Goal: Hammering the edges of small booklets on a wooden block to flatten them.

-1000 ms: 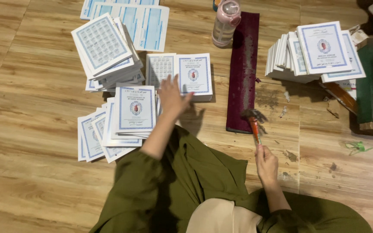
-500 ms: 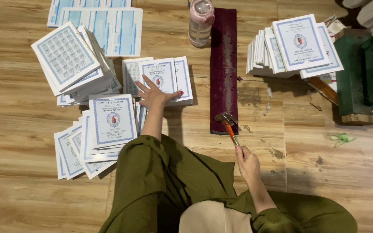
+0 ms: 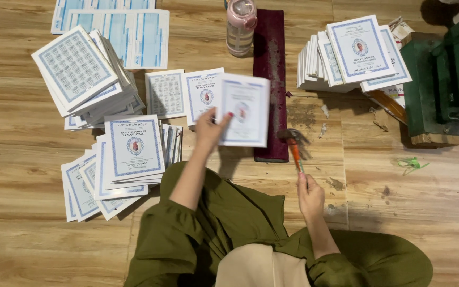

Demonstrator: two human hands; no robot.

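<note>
The person sits on the wooden floor [image 3: 27, 223] in olive-green clothes, both arms out in front. The left hand [image 3: 208, 130] has a thin white booklet [image 3: 244, 109] pinched by its near left corner, thumb on top, and holds it lifted off the floor, tilted a little, its blue-bordered cover facing up. The booklet hangs over the gap between a flat booklet on the floor [image 3: 203, 95] and the long dark-red strip [image 3: 271, 79], partly covering the strip's near end.

The right hand [image 3: 310, 194] is clenched around the orange handle of a small hammer [image 3: 293, 146]; the metal head rests low just beside the strip's near right corner, over a scuffed patch of floor.

Toward the left edge of the floor the booklets lie in loose heaps — a fanned pile near the left knee [image 3: 118, 165] and a taller slanted stack beyond it [image 3: 83, 74]. Large blue-printed sheets [image 3: 128, 29] lie at the far left. A pink bottle [image 3: 241, 24] stands at the far end of the strip, touching or just beside it — I cannot tell which. To the far right another stack of booklets [image 3: 354, 53] stands close to a green metal machine [image 3: 447, 79] on a wooden base, and a scrap of green string [image 3: 413, 163] lies alone on the floor at the right
</note>
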